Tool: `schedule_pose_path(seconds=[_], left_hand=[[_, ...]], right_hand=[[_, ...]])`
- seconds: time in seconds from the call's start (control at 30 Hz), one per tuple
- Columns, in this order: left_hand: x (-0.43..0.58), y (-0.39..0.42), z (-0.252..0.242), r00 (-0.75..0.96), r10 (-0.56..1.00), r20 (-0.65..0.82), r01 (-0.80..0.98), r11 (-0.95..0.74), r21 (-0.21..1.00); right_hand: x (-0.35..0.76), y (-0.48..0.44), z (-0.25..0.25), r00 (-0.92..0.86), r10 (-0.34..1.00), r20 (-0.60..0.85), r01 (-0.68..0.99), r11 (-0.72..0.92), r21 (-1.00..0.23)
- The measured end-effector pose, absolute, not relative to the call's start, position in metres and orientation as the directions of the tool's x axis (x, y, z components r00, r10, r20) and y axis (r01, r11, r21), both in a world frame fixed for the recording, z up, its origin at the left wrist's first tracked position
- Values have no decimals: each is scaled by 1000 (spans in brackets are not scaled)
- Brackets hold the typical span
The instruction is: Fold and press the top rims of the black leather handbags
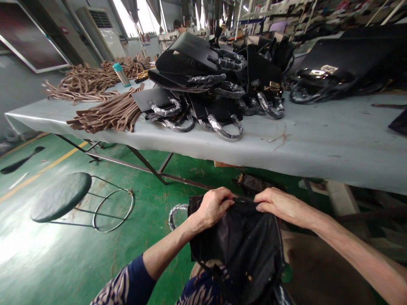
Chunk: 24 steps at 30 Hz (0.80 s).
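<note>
A black handbag (251,245) rests over my lap, its dark cloth-like side facing me. Along its upper edge, my left hand (216,205) pinches the material with fingers bent over the rim. My right hand (270,201) grips the same edge a little farther right, thumb toward me. A plastic-wrapped handle (176,214) sticks out at the bag's left side. Small gold-coloured metal bits show low on the dark material. The fingertips behind the edge are hidden.
Ahead stands a long table (270,148) with a grey cover. On it lie black bag pieces (187,55) with wrapped handles, bundles of brown strips (110,111) and a teal-capped bottle (121,75). A round stool (63,197) lies tipped on the green floor (127,262).
</note>
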State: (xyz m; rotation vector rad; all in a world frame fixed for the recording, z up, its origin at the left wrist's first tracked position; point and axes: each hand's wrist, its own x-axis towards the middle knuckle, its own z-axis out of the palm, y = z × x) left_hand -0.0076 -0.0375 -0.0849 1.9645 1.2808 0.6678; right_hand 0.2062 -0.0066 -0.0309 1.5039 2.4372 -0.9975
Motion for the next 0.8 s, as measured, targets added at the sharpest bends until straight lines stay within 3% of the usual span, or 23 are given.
schedule_pose_path(seconds=[0.5, 0.8], left_hand=[[-3, -28, -87, 351, 936, -17, 681, -243, 690], [-1, -33, -89, 342, 939, 46, 648, -271, 711]], right_hand=[[207, -7, -30, -501, 773, -389, 804, 250, -540], [207, -3, -20, -510, 706, -492, 825, 239, -513]])
